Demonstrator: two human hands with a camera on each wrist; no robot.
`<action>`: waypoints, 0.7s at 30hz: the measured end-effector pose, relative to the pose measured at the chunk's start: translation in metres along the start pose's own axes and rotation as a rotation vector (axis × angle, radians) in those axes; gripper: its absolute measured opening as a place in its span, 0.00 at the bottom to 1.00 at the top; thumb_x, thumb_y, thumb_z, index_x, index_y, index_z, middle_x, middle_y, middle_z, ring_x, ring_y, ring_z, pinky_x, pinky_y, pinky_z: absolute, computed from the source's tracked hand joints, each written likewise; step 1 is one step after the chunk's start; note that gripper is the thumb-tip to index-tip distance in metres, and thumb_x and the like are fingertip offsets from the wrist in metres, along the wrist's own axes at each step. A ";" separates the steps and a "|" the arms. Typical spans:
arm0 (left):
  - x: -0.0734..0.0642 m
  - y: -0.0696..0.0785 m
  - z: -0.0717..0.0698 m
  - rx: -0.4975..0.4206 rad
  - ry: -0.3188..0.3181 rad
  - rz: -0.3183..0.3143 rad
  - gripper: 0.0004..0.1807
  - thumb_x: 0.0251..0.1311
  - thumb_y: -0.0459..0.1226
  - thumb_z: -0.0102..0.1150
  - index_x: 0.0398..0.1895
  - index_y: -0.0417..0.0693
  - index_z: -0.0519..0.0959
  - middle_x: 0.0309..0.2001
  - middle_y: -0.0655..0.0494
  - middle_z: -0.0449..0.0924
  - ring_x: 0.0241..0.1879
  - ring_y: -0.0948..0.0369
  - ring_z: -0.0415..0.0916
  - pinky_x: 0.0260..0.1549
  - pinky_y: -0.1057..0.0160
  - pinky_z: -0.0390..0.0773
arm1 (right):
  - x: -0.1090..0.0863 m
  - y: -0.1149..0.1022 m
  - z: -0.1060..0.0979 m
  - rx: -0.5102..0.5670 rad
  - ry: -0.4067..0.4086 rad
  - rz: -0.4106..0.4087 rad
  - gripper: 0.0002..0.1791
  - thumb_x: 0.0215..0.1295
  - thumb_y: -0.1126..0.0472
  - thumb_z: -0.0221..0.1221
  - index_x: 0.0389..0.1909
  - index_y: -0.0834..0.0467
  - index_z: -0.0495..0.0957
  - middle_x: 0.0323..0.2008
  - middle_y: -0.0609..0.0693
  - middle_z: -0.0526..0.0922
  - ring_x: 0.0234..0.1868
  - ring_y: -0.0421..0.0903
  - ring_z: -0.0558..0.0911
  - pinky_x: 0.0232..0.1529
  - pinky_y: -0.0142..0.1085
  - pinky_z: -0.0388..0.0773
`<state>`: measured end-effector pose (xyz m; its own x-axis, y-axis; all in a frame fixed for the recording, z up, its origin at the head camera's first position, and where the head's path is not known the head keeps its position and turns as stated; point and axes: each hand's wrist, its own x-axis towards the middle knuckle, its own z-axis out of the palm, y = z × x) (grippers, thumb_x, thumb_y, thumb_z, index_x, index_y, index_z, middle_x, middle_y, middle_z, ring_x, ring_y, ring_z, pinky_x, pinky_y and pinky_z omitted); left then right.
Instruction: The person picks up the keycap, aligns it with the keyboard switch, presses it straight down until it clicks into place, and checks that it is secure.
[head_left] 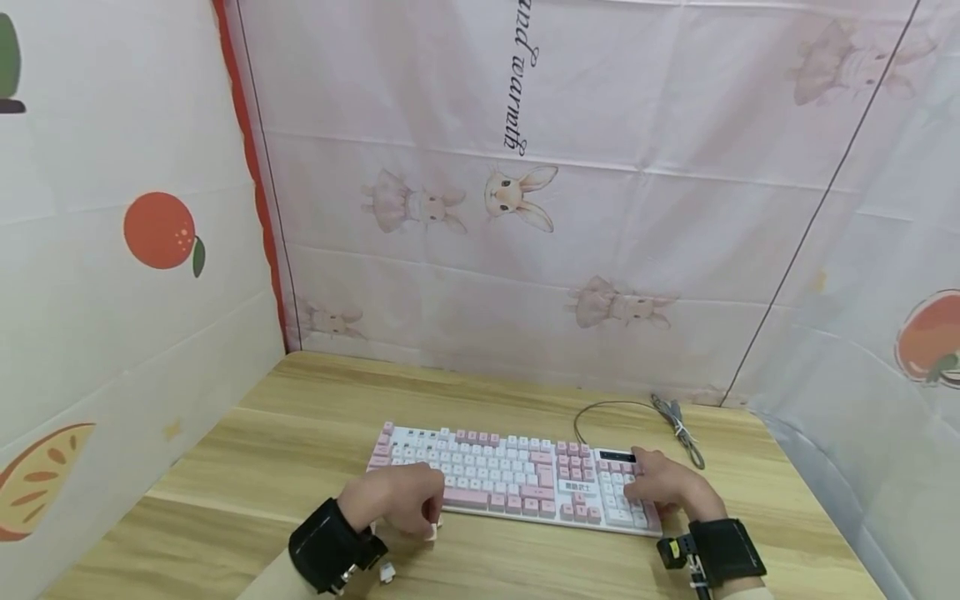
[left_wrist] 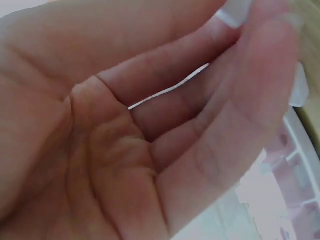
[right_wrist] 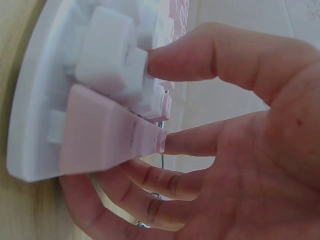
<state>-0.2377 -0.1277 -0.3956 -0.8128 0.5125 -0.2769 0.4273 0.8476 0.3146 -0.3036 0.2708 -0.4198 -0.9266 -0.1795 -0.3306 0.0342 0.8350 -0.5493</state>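
A pink and white keyboard (head_left: 517,475) lies on the wooden table, some switches bare near its upper left. My left hand (head_left: 401,497) is in front of its left part, fingertips pinching a small white keycap (left_wrist: 234,12). Another white keycap (left_wrist: 299,85) shows just past the fingers in the left wrist view. A loose keycap (head_left: 387,572) lies on the table nearer me. My right hand (head_left: 671,483) grips the keyboard's right end. In the right wrist view, its thumb (right_wrist: 185,57) touches the white keys while the other fingers curl along the side edge.
A bundled grey cable (head_left: 677,429) lies behind the keyboard's right end. The wooden table (head_left: 225,492) meets printed cloth walls (head_left: 465,275) at the back and on both sides. Each wrist carries a black strap (head_left: 726,552) with a small camera.
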 end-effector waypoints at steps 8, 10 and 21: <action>0.000 -0.002 0.000 -0.115 -0.028 -0.039 0.08 0.68 0.40 0.59 0.28 0.54 0.76 0.22 0.61 0.74 0.20 0.64 0.73 0.25 0.67 0.70 | -0.002 0.001 0.001 -0.006 0.000 -0.011 0.49 0.63 0.61 0.63 0.76 0.76 0.47 0.63 0.76 0.67 0.42 0.52 0.77 0.31 0.42 0.80; 0.001 -0.002 0.000 -0.150 -0.033 -0.052 0.10 0.70 0.42 0.55 0.28 0.54 0.74 0.21 0.61 0.73 0.18 0.62 0.73 0.23 0.67 0.70 | -0.002 0.000 0.001 -0.005 0.001 -0.009 0.49 0.63 0.62 0.64 0.77 0.75 0.47 0.63 0.75 0.67 0.41 0.52 0.77 0.31 0.42 0.79; 0.010 -0.009 0.000 -0.183 0.047 0.122 0.14 0.73 0.44 0.58 0.31 0.48 0.84 0.20 0.62 0.76 0.19 0.69 0.69 0.23 0.70 0.69 | -0.002 -0.002 0.000 -0.001 0.001 -0.008 0.50 0.62 0.62 0.64 0.77 0.76 0.47 0.63 0.74 0.67 0.41 0.51 0.77 0.30 0.41 0.79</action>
<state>-0.2496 -0.1300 -0.4008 -0.7790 0.5990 -0.1851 0.4481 0.7385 0.5039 -0.3019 0.2699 -0.4182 -0.9271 -0.1858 -0.3254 0.0265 0.8337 -0.5515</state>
